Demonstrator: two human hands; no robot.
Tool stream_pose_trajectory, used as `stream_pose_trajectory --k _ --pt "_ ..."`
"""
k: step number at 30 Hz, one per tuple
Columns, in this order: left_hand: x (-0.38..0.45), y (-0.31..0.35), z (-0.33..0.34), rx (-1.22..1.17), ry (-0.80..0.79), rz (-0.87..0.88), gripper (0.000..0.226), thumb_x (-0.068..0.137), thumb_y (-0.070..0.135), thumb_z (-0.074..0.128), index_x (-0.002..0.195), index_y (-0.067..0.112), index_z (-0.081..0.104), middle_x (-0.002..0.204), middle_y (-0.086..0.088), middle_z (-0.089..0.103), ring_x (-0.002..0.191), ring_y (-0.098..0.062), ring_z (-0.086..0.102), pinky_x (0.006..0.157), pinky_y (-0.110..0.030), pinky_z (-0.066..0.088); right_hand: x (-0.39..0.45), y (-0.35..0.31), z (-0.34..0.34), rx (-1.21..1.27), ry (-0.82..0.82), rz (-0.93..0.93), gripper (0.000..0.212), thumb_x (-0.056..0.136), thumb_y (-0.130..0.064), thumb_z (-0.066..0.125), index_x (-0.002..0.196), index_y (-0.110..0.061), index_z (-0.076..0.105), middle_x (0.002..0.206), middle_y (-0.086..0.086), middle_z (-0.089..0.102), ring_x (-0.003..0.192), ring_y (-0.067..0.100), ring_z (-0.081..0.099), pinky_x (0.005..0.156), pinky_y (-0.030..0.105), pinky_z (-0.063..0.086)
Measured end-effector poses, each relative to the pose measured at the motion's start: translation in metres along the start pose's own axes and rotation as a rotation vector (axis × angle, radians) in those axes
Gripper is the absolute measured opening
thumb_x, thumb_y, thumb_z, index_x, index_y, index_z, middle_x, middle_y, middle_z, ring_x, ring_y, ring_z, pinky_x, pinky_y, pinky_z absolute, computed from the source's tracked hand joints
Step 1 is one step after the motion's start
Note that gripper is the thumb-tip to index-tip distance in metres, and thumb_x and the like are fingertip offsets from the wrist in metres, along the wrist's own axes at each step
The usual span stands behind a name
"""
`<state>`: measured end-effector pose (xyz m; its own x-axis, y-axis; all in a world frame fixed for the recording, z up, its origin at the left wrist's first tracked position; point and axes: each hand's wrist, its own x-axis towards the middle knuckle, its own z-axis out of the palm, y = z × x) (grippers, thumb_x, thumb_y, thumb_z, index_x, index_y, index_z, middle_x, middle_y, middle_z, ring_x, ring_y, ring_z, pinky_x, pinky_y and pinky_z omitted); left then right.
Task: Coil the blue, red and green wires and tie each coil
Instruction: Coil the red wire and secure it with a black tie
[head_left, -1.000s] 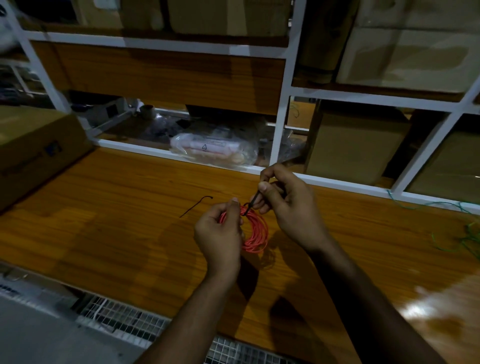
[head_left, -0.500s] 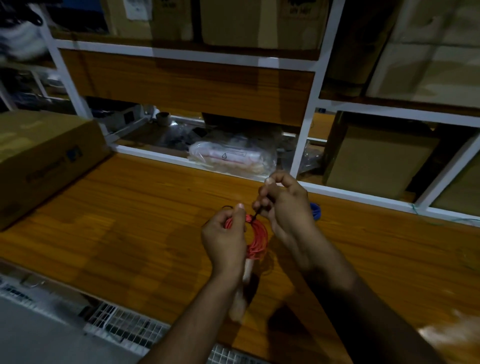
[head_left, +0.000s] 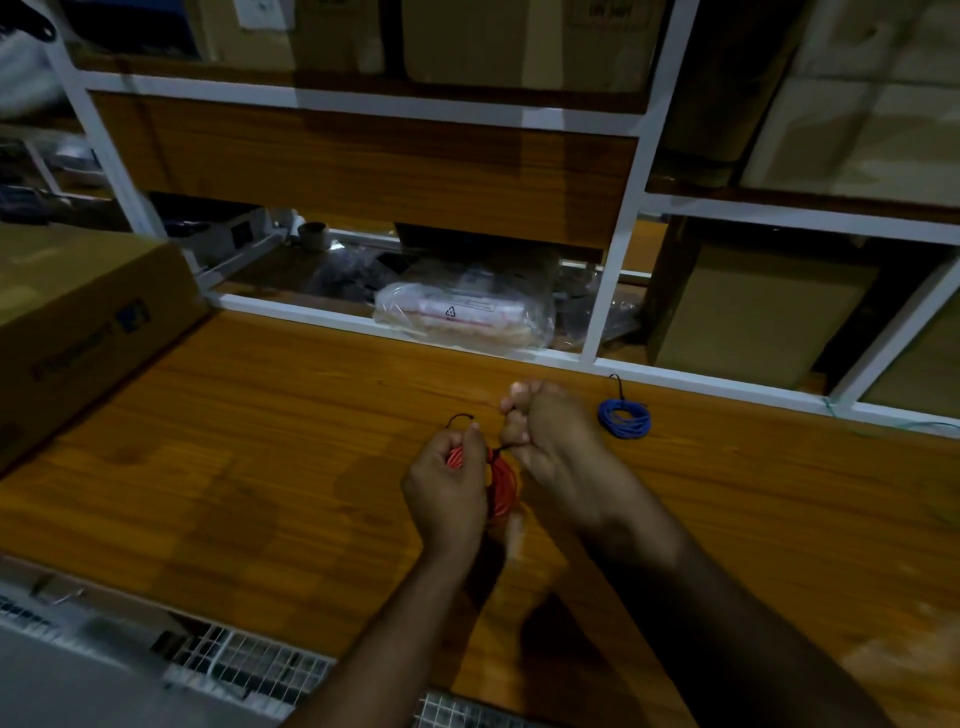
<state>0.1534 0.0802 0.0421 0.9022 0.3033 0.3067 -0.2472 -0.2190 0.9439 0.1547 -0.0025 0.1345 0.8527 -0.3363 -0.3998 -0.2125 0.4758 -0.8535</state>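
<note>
Tying off the coil of thin red wire (head_left: 501, 486), I am holding it just above the orange-brown wooden table (head_left: 260, 467). My left hand (head_left: 447, 493) is gripping one side of the coil, and one end of the thin black twist tie (head_left: 460, 419) is curling out above its thumb. My right hand (head_left: 550, 447) is pinching the tie's other end close to the bundle. For a sound tie, I am judging that the left grip must keep the loops stacked while the right draws the tie snug and twists near the coil. The small coil of blue wire (head_left: 624, 419), already tied, is lying on the table beside my right hand. A strand of loose green wire (head_left: 883, 425) is trailing along the white shelf frame (head_left: 727, 382), not yet coiled.
</note>
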Motion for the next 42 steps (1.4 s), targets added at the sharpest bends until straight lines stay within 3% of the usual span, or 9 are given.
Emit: stream_pose_trajectory --k 4,10,14,21,28,33,36,39,42 --pt "0.006 -0.003 -0.005 0.067 -0.001 -0.028 0.031 0.091 0.024 0.063 0.062 0.017 0.056 0.055 0.005 0.052 0.051 -0.006 0.045 0.046 -0.020 0.028 -0.027 0.016 0.003 0.090 -0.064 -0.035 0.013 0.103 -0.006 0.041 0.092 -0.008 0.047 0.068 0.005 0.049 0.039 0.003 0.034 0.037 0.015 0.027" --pt "0.006 0.000 -0.005 0.019 -0.055 -0.102 0.032 0.087 0.022 0.064 0.057 0.014 0.055 0.050 0.006 0.047 0.046 -0.005 0.038 0.044 -0.022 0.027 0.027 -0.005 0.013 0.091 0.055 0.068 0.024 0.102 0.002 0.030 0.083 -0.008 0.039 0.073 0.008 0.042 0.028 0.004 0.027 0.031 0.015 0.021" --pt "0.024 -0.005 -0.005 0.020 -0.034 -0.110 0.029 0.085 0.021 0.065 0.059 0.012 0.058 0.054 -0.003 0.056 0.052 -0.016 0.047 0.049 -0.029 0.033 -0.014 0.016 0.018 0.103 -0.047 0.011 0.018 0.102 -0.001 0.036 0.087 -0.006 0.044 0.071 0.008 0.045 0.031 0.002 0.032 0.031 0.015 0.025" --pt "0.009 0.008 -0.005 0.006 -0.083 0.011 0.037 0.082 0.012 0.067 0.053 0.018 0.045 0.048 0.007 0.038 0.047 -0.008 0.036 0.045 -0.019 0.024 0.029 -0.015 0.014 0.076 0.107 0.067 0.024 0.104 -0.003 0.035 0.081 -0.008 0.041 0.073 0.008 0.046 0.026 0.005 0.026 0.029 0.016 0.022" --pt "0.017 0.016 -0.004 0.018 -0.027 -0.026 0.041 0.083 0.018 0.067 0.052 0.024 0.041 0.047 0.009 0.040 0.047 0.001 0.042 0.044 -0.017 0.026 -0.030 0.013 0.016 0.071 -0.006 -0.075 0.021 0.103 -0.006 0.041 0.084 -0.009 0.049 0.067 0.006 0.048 0.034 0.002 0.033 0.036 0.016 0.025" --pt "0.000 0.015 0.002 -0.024 -0.118 -0.012 0.037 0.083 0.012 0.066 0.053 0.015 0.043 0.049 0.007 0.036 0.046 -0.007 0.033 0.045 -0.020 0.023 0.020 -0.025 0.003 0.074 0.057 0.086 0.024 0.102 0.000 0.035 0.081 -0.008 0.043 0.069 0.007 0.049 0.034 0.005 0.028 0.034 0.015 0.022" --pt "0.005 0.013 0.008 -0.081 -0.153 -0.110 0.036 0.084 0.019 0.064 0.053 0.011 0.046 0.049 0.002 0.037 0.046 -0.011 0.033 0.050 -0.030 0.027 0.032 -0.027 -0.002 0.059 -0.043 0.105 0.020 0.102 0.003 0.034 0.087 -0.006 0.045 0.073 0.009 0.051 0.031 0.003 0.028 0.034 0.014 0.024" --pt "0.011 0.016 0.011 -0.146 -0.188 -0.216 0.043 0.088 0.023 0.063 0.050 0.020 0.044 0.047 0.003 0.035 0.047 -0.016 0.033 0.052 -0.035 0.028 0.024 -0.033 -0.010 0.008 -0.104 0.052 0.012 0.102 -0.001 0.041 0.098 -0.004 0.051 0.089 0.017 0.062 0.047 0.008 0.053 0.043 0.016 0.047" --pt "0.012 0.025 0.016 -0.266 -0.236 -0.326 0.041 0.094 0.029 0.061 0.057 0.019 0.047 0.051 -0.001 0.036 0.049 -0.018 0.035 0.051 -0.033 0.030 0.020 -0.034 -0.037 -0.219 -0.073 -0.090 0.019 0.103 -0.022 0.048 0.112 -0.010 0.059 0.110 0.021 0.068 0.103 0.035 0.068 0.088 0.042 0.057"
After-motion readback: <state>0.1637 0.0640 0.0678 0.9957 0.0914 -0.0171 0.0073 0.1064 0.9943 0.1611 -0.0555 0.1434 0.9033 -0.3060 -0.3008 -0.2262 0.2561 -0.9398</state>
